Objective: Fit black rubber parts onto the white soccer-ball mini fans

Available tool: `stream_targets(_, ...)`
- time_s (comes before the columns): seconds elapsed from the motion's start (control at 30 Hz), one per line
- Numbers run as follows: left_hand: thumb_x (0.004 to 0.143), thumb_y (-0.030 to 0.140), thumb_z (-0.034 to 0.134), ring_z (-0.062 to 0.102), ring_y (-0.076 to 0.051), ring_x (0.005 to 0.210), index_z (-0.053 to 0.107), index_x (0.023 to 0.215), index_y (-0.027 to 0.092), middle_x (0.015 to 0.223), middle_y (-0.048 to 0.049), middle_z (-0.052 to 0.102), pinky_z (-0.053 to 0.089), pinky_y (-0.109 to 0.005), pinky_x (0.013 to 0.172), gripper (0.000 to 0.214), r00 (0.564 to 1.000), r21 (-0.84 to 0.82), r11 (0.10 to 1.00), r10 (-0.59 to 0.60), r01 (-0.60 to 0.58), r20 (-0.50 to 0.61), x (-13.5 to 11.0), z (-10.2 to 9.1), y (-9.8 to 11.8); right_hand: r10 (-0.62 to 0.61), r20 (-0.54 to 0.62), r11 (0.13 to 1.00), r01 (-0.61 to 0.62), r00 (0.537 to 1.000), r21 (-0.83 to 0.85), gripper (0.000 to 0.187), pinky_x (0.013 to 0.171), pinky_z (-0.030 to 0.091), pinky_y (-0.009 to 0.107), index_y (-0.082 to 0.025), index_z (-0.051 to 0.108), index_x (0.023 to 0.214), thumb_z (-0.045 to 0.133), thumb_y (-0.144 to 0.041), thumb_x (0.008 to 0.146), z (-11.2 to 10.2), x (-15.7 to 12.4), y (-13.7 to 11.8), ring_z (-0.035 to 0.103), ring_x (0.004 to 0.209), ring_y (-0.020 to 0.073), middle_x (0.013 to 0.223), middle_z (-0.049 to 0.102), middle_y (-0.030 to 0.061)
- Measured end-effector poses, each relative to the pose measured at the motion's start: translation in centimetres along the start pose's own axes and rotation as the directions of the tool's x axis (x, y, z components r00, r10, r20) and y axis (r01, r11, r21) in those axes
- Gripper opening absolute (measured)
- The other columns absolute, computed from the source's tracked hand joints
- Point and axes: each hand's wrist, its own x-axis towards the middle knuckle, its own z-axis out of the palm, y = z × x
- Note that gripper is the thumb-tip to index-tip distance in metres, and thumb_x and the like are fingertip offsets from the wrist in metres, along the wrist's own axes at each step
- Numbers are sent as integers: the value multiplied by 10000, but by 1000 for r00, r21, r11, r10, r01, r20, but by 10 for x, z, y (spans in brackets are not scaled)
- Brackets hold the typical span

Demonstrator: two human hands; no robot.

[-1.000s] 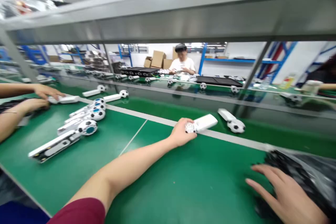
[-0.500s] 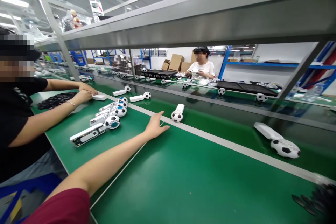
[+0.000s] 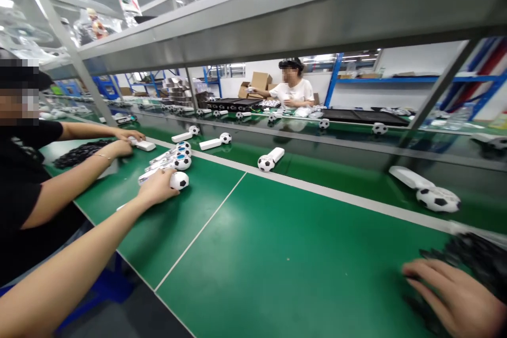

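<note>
My left hand reaches far left and is closed over the nearest of a row of white handheld devices with soccer-ball heads. The other devices of the row lie just behind it on the green table. My right hand rests at the bottom right, fingers stretched flat, touching a pile of small black parts.
A co-worker in a black shirt sits at the left, hands on a white piece beside more black parts. Finished devices lie on the belt beyond the white stripe. Another person works across. A metal shelf hangs overhead.
My left hand released a device onto the belt, swung left and closed on the nearest device in the row. My right hand left the view, then returned onto the black parts.
</note>
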Motion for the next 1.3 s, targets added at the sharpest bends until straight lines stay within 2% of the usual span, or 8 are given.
stream_targets(0.17,561,409,602,554,-282,881,466,1125,233,1053,-87,477,424,-342,766,606,965,-2,965,261,-261,20,-7,3,60,62,147,996,-51,987,-75,209,687,495,407,-297,558,936,408,-396,829,-30,11,-39,597,832,256,942,623,84)
stream_targets(0.33,563,442,626,563,-263,845,424,1123,254,1022,-56,522,433,-313,705,624,864,-204,861,493,-467,102,-22,2,148,101,192,989,-120,976,88,191,664,498,311,-240,536,908,363,-316,876,-38,17,-56,603,747,183,892,616,39)
stream_targets(0.53,607,476,646,542,-256,936,446,1108,276,1084,-36,533,421,-324,768,575,570,-416,513,821,-751,-15,-77,6,274,72,153,978,-100,986,184,171,770,468,314,-212,587,950,445,-208,855,-42,18,-51,568,849,170,909,598,42)
stream_targets(0.67,607,475,656,533,-260,973,434,1146,266,1124,-45,517,420,-341,804,620,450,-498,363,891,-788,-63,-109,14,332,77,51,979,-85,996,184,158,768,450,304,-212,628,908,481,-211,852,-47,18,-51,550,831,159,865,584,39)
stream_targets(0.83,610,584,602,478,-299,1085,317,1286,209,1224,-95,471,405,-380,861,824,384,-479,368,921,-797,68,-112,18,354,163,-55,930,-135,985,342,117,686,455,254,-197,575,931,535,-192,822,-50,19,-59,556,740,127,808,602,7)
stream_targets(0.93,615,614,572,466,-294,1107,295,1304,186,1257,-107,453,407,-373,864,858,370,-450,384,921,-806,122,-110,17,354,123,-49,916,-94,991,389,63,669,450,250,-194,578,860,531,-180,821,-50,19,-66,549,733,126,788,596,6)
stream_targets(1.17,611,598,594,484,-276,1079,315,1287,258,1233,-59,494,380,-400,886,806,404,-456,359,915,-814,-1,-127,21,351,-172,-10,944,168,985,283,163,738,419,307,-216,594,931,456,-158,865,-41,21,-86,506,826,158,891,618,34)
stream_targets(1.3,575,641,602,505,-275,1041,343,1265,270,1188,-59,524,391,-411,855,825,383,-489,318,923,-812,-35,-132,21,350,-183,23,971,178,983,160,132,701,389,322,-213,582,899,463,-168,861,-35,22,-93,493,770,165,825,620,25)
